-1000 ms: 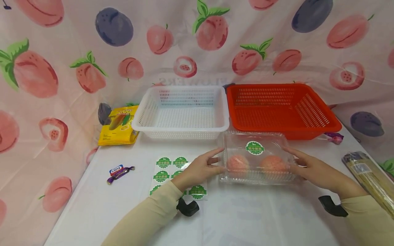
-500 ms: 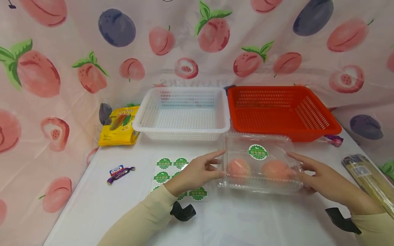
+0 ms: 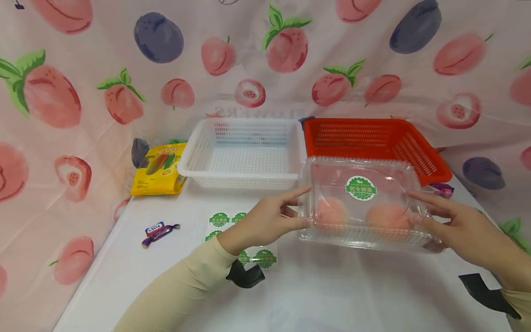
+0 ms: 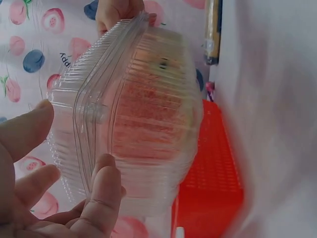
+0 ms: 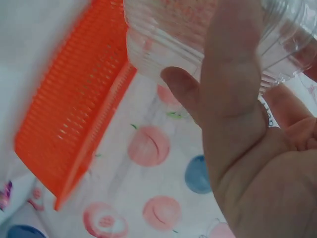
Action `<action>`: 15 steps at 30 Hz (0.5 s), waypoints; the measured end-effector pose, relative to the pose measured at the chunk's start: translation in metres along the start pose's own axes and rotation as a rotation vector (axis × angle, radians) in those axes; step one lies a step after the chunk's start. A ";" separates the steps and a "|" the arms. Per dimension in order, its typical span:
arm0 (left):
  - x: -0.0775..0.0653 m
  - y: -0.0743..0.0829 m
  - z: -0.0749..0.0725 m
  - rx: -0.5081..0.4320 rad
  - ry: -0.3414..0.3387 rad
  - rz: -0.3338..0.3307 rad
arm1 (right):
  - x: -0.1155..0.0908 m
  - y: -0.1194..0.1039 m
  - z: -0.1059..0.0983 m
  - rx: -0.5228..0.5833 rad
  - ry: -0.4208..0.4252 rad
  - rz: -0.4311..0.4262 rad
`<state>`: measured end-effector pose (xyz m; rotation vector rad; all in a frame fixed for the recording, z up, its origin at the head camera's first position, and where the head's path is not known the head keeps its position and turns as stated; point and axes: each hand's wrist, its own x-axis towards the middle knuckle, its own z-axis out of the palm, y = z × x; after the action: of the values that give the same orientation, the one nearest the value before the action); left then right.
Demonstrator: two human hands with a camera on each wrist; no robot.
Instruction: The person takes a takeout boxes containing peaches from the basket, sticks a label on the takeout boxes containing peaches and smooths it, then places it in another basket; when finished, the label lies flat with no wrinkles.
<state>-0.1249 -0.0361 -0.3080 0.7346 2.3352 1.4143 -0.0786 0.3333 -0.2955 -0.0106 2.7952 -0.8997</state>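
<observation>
Between my two hands is a clear plastic clamshell box point(image 3: 365, 240), held up off the table and slightly tilted. Inside it lie two round, pinkish-orange fruits, one at the left point(image 3: 332, 212) and one at the right point(image 3: 387, 219). A round green-and-white sticker point(image 3: 361, 188) is on the lid. My left hand point(image 3: 263, 221) grips the box's left end, thumb and fingers on its rim and side. At the opposite end my right hand point(image 3: 469, 233) holds it by the right side. In the left wrist view, the box's ribbed wall point(image 4: 148, 94) fills the middle.
Behind the box stand a white basket point(image 3: 249, 177) and a red basket point(image 3: 439, 175). A sticker sheet point(image 3: 271, 246) lies partly under my left arm. A yellow snack bag point(image 3: 157, 182) and a purple-wrapped candy point(image 3: 159, 235) are at the left. Fruit-patterned cloth hangs behind.
The box has come up off the table and shifted slightly right, its lid now overlapping the red basket's front in view. Both hands have kept hold of its ends.
</observation>
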 end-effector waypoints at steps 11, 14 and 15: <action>0.051 0.021 -0.015 -0.066 0.019 0.047 | 0.025 -0.009 -0.040 -0.075 0.192 -0.090; 0.063 0.021 -0.015 -0.104 0.043 0.050 | 0.034 -0.012 -0.049 -0.079 0.187 -0.086; 0.066 0.020 -0.014 -0.127 0.052 0.045 | 0.037 -0.012 -0.052 -0.078 0.183 -0.081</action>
<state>-0.1806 -0.0009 -0.2833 0.7273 2.2550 1.6025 -0.1261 0.3507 -0.2541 -0.0558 3.0187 -0.8485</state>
